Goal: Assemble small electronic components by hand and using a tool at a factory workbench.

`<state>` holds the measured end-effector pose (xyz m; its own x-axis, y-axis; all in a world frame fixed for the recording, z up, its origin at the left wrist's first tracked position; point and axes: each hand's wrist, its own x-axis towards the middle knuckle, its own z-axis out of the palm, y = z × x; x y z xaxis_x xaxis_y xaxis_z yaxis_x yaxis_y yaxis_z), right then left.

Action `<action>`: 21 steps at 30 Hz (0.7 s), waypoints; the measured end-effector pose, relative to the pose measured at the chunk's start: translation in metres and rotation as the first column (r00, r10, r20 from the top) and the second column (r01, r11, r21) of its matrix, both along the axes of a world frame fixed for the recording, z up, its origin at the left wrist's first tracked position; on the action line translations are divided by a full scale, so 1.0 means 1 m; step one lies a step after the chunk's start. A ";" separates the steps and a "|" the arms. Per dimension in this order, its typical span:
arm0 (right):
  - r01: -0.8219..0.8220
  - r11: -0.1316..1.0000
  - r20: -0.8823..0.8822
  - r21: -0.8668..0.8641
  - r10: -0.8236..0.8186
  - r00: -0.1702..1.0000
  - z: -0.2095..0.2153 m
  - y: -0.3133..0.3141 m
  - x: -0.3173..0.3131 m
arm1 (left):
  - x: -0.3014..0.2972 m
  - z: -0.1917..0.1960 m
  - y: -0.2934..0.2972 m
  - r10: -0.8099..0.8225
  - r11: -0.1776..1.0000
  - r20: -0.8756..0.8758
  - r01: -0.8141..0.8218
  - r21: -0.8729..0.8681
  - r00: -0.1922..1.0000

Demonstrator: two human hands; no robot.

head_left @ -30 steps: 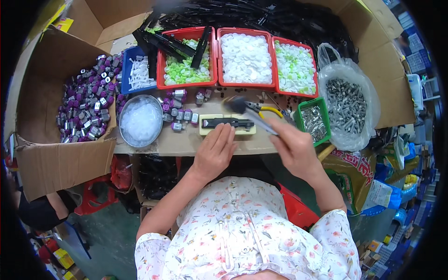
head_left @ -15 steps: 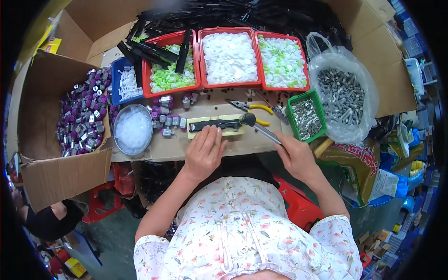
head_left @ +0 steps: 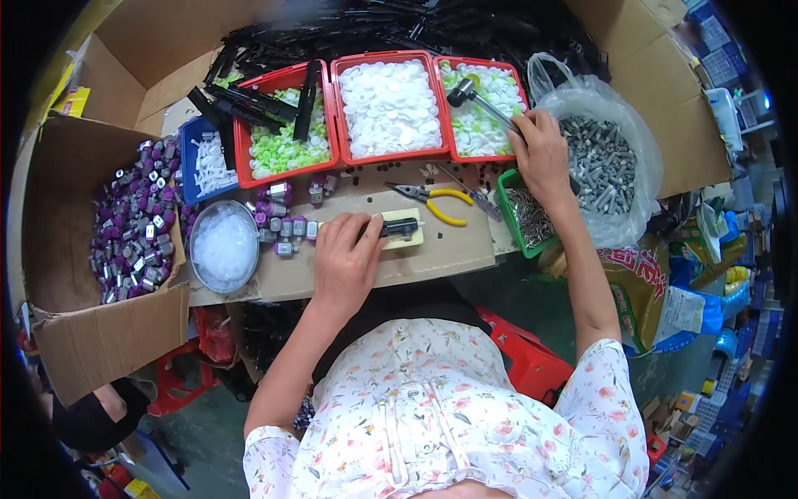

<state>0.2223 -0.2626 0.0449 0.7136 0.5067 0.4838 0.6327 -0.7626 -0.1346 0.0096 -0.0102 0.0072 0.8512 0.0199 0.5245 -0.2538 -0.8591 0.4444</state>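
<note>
My left hand [head_left: 345, 254] has its fingers curled over a long black plastic part [head_left: 401, 227], which lies in a cream block [head_left: 410, 243] on the cardboard-topped table. The right end of the part sticks out past my fingers. Raised over the right side of the table, my right hand [head_left: 544, 158] grips a small hammer [head_left: 492, 109] by its metal handle. The hammer's dark head hangs over the red bin [head_left: 508, 155] of white and green discs. Yellow-handled pliers [head_left: 449, 205] rest between my two hands.
Two more red bins [head_left: 386, 156] hold discs. Purple-and-silver motors [head_left: 141, 224] fill a carton at left, beside a bowl [head_left: 224, 247] of clear pieces. A green tray [head_left: 525, 212] of metal pins and a plastic bag [head_left: 644, 150] of grey parts stand at right.
My right hand has swung the hammer up and away from the black part, over the right red bin. My left fingers have gone from lying flat to curling over the part.
</note>
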 end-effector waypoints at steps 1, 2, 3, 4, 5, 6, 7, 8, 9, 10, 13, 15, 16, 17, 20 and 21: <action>0.000 1.000 0.000 -0.003 0.000 1.000 0.004 0.002 -0.006 | 0.001 0.000 0.003 -0.025 1.000 -0.038 0.025 -0.003 0.999; -0.027 1.000 0.041 0.014 0.026 0.999 0.015 0.011 -0.019 | 0.000 -0.001 0.006 -0.017 1.000 -0.040 0.017 -0.007 0.999; -0.047 0.998 0.083 0.030 0.044 0.996 0.020 0.015 -0.033 | 0.000 -0.001 0.007 -0.021 0.998 -0.040 0.019 -0.068 0.999; -0.142 0.990 -0.033 0.024 0.142 0.989 0.017 0.018 -0.043 | 0.000 -0.001 0.009 -0.025 0.992 -0.041 0.020 -0.128 0.999; -0.229 0.973 -0.149 0.029 0.231 0.962 0.011 0.020 -0.054 | 0.000 0.002 0.011 -0.029 0.991 -0.044 0.023 -0.131 0.999; -0.280 0.960 -0.251 0.015 0.275 0.928 0.005 0.025 -0.068 | 0.002 0.008 0.012 -0.031 0.953 -0.082 0.005 -0.304 0.996; -0.333 0.943 -0.352 0.007 0.314 0.882 -0.002 0.032 -0.079 | 0.004 0.015 0.013 -0.039 0.885 -0.123 -0.022 -0.465 0.992; -0.333 0.943 -0.349 0.013 0.317 0.882 -0.008 0.035 -0.084 | 0.004 0.025 0.014 -0.051 0.833 -0.140 -0.035 -0.552 0.989; -0.349 0.937 -0.357 -0.031 0.315 0.879 -0.013 0.039 -0.087 | 0.003 0.024 0.012 -0.049 0.837 -0.139 -0.035 -0.546 0.989; -0.364 0.928 -0.365 -0.076 0.314 0.877 -0.016 0.040 -0.089 | 0.002 0.021 0.008 -0.057 0.566 -0.151 -0.092 -0.819 0.987; -0.325 0.933 -0.409 -0.154 0.239 0.881 -0.015 0.049 -0.088 | 0.003 0.028 0.007 -0.111 0.019 -0.181 -0.180 -0.983 0.977; -0.308 0.928 -0.400 -0.210 0.206 0.893 -0.013 0.055 -0.085 | -0.002 0.032 0.008 -0.264 -0.117 -0.159 -0.195 -0.974 0.951; -0.284 0.920 -0.387 -0.269 0.166 0.907 -0.012 0.058 -0.084 | -0.002 0.027 0.008 -0.260 -0.135 -0.151 -0.191 -0.972 0.954; -0.289 0.920 -0.388 -0.266 0.172 0.906 -0.015 0.058 -0.084 | -0.003 0.024 0.008 -0.255 -0.133 -0.153 -0.191 -0.973 0.955; -0.224 0.940 -0.280 -0.259 0.149 0.949 -0.024 0.058 -0.085 | -0.007 0.021 0.004 -0.203 0.110 -0.210 -0.191 -0.976 0.956; -0.235 0.956 -0.255 -0.175 0.187 0.949 -0.024 0.056 -0.086 | -0.008 0.023 0.002 -0.200 0.110 -0.211 -0.192 -0.975 0.957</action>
